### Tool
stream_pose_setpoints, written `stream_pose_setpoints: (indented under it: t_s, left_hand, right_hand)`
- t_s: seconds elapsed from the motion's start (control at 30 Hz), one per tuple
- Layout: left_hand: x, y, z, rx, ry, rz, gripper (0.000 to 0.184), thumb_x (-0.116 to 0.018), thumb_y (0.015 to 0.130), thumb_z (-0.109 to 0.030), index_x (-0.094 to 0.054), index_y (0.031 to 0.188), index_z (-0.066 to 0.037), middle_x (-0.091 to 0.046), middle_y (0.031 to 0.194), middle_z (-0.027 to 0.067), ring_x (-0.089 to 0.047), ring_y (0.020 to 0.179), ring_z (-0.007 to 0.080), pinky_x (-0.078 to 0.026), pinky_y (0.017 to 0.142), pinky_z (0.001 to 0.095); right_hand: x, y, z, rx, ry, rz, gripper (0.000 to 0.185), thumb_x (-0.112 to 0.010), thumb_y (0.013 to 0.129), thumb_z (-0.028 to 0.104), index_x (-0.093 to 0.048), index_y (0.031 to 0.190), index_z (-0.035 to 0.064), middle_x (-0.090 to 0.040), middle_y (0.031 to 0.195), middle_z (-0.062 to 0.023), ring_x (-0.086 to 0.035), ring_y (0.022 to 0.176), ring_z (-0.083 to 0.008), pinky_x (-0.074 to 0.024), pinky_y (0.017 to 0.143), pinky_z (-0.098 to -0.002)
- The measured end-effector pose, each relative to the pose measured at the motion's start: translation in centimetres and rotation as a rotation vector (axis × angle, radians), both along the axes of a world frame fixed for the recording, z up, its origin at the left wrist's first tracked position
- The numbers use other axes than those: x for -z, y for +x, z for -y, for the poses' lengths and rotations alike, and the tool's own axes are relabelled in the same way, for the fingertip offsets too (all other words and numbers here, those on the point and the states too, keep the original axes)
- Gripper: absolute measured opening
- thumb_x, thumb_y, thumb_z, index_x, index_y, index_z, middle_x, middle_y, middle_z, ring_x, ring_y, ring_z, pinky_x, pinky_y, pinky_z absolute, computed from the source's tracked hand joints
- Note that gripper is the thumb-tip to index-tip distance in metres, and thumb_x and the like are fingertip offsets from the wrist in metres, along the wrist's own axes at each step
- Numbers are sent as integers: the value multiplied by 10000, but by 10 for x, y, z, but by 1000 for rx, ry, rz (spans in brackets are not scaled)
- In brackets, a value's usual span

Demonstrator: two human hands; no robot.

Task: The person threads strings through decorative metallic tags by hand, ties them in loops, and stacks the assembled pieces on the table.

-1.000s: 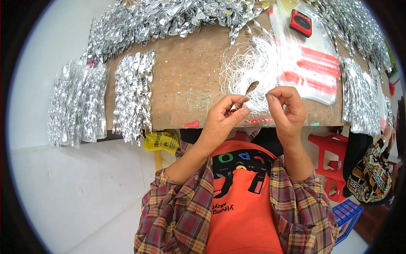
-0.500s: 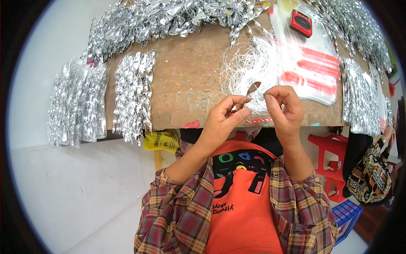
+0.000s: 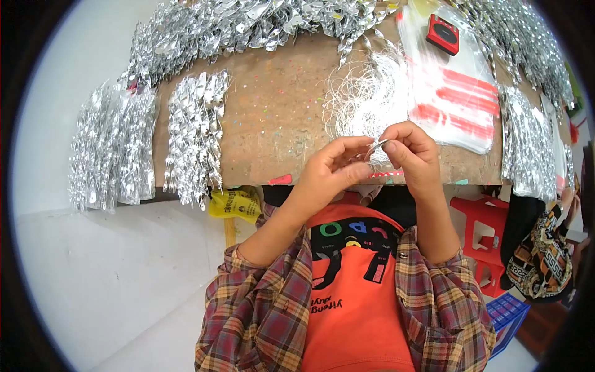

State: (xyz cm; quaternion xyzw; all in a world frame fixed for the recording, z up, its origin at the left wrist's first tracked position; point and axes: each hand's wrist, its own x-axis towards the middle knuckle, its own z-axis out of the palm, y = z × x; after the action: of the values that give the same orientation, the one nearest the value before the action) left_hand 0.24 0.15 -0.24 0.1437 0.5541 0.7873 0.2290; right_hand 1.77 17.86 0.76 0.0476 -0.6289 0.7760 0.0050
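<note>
Two hands (image 3: 331,172), now closer, at silver piece (image 3: 378,145)

The small piece (image 3: 379,144) was silvery grey, and the stringy bundle (image 3: 365,96) was bright white. The twisted strips (image 3: 195,136) shone mirror silver with darker grey glints. The tabletop (image 3: 266,105) was brown, flecked with red, green and pale specks. Bright red bands crossed the clear, whitish packets (image 3: 455,105), and the small device (image 3: 442,34) was red with a black face. The open shirt (image 3: 254,310) was plaid in maroon, tan and dark grey; the top (image 3: 362,316) was orange-red, its black panel patterned with green, blue, pink and yellow shapes, its lettering black. The plastic bag (image 3: 234,204) was yellow with dark print, the stool (image 3: 474,212) red, the crate (image 3: 507,312) blue. A co-worker's garment (image 3: 540,263) mixed black, white and orange-gold in a key pattern.
</note>
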Motion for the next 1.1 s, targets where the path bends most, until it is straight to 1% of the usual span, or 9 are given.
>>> stream_pose_setpoints:
  t_s: [0.07, 0.23, 0.4, 0.6, 0.7, 0.77, 0.9, 0.97, 1.1]
  left_hand:
    - [-9, -7, 2, -8, 25, 12, 287, -586, 867, -133, -557, 1124, -9, -562, 931, -8, -484, 807, 47, -415, 712, 205]
    - [-21, -12, 1, 12, 21, 33, 212, -576, 879, -137, -569, 1041, -1, -589, 934, 25, -516, 817, 72, -432, 737, 224]
    - [-17, -11, 0, -22, 87, 33, 164, -572, 880, -123, -577, 998, -9, -587, 896, 20, -515, 786, 69, -435, 705, 213]
    - [-17, -10, 1, -27, 62, 16, 170, -563, 883, -136, -587, 997, -13, -592, 958, 34, -521, 805, 83, -431, 718, 221]
    - [-16, -13, 2, -5, 28, -53, 128, -548, 886, -120, -582, 944, -11, -582, 983, 44, -527, 839, 93, -433, 733, 233]
    - [-15, -14, 3, 0, -93, -163, 90, -528, 887, -97, -564, 902, -16, -555, 1053, 71, -530, 917, 112, -425, 798, 257]
    - [-12, -14, -2, -86, -11, -238, 70, -519, 875, -63, -542, 886, 3, -510, 1098, 96, -513, 929, 118, -415, 815, 252]
    - [-13, -16, 0, -116, -51, -270, 80, -511, 893, -88, -545, 893, -15, -486, 1161, 104, -499, 1021, 164, -382, 910, 315]
    - [-22, -16, -4, -113, -232, -567, 72, -517, 889, -76, -543, 906, -12, -485, 1144, 111, -484, 1041, 172, -388, 909, 324]
  right_hand:
    - [-1, 1, 2, -15, -1, -4, 84, -596, 840, 75, -577, 910, 33, -525, 729, 45, -402, 588, -10, -310, 520, -151]
    - [1, 2, -1, -37, 63, -46, 93, -604, 839, 76, -605, 911, 17, -550, 763, 39, -431, 664, -22, -340, 581, -175]
    - [0, 3, -1, -21, 51, -55, 90, -604, 837, 70, -606, 911, 18, -549, 759, 43, -431, 663, -23, -339, 579, -176]
    - [4, 1, 1, -11, 50, -53, 87, -613, 818, 54, -595, 900, 30, -564, 760, 22, -422, 601, -25, -336, 538, -166]
    - [3, 1, 2, -8, 64, -51, 90, -609, 818, 45, -600, 906, 25, -561, 744, 24, -426, 598, -24, -337, 532, -168]
    - [4, 1, 1, 14, 89, -60, 93, -605, 818, 39, -602, 910, 22, -558, 734, 25, -429, 596, -24, -339, 530, -169]
    - [4, 1, -2, -1, 123, -45, 161, -581, 831, 35, -589, 991, 24, -537, 712, 28, -437, 590, -26, -346, 532, -170]
    - [-1, 2, -3, -8, 95, -6, 185, -575, 834, 40, -581, 1018, 26, -530, 706, 28, -437, 587, -26, -348, 534, -171]
    - [-5, 3, 4, -56, 190, -124, 216, -601, 820, 92, -591, 1029, 42, -556, 675, 18, -463, 585, -33, -361, 533, -205]
